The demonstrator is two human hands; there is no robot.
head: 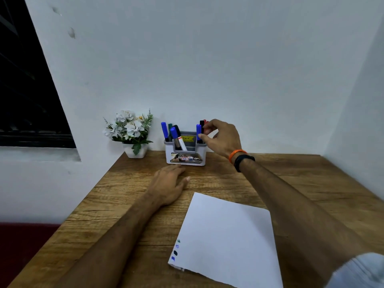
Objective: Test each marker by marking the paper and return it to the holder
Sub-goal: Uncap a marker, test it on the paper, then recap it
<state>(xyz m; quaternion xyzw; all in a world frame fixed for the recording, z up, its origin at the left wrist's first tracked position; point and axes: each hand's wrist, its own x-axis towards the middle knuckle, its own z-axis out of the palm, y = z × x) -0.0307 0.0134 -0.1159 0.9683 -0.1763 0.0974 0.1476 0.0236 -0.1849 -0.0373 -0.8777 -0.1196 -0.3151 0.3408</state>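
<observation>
- The holder (185, 156) sits at the back of the counter (270, 173), near the wall, with a little potted plant (129, 132) just to its left. It's a small plastic caddy with markers standing upright in the left and right compartments.
- The right hand (220, 138) is up at the right-side compartment with its fingers curled around the tops of the markers there. Thumb and fingertips look like they're touching or pinching the blue marker (198, 132), with a black and a red one just behind it — honestly I can't tell if it's properly clamped on or only about to be.
- The left hand (170, 183) lies flat and relaxed on the counter right in front of the holder, holding nothing.
- The paper (228, 235) lies closer in, well apart from the holder, with four small colour dabs near its lower left corner.
- Handling guess: the markers are light, stiff and smooth plastic, so a pinch on the cap end and a straight pull upward should do it.
- That holder looks light too — it could tip or slide if a marker drags, so the left hand bracing its base would help.
- The paper is thin and would skid easily; pin it down while marking.
</observation>
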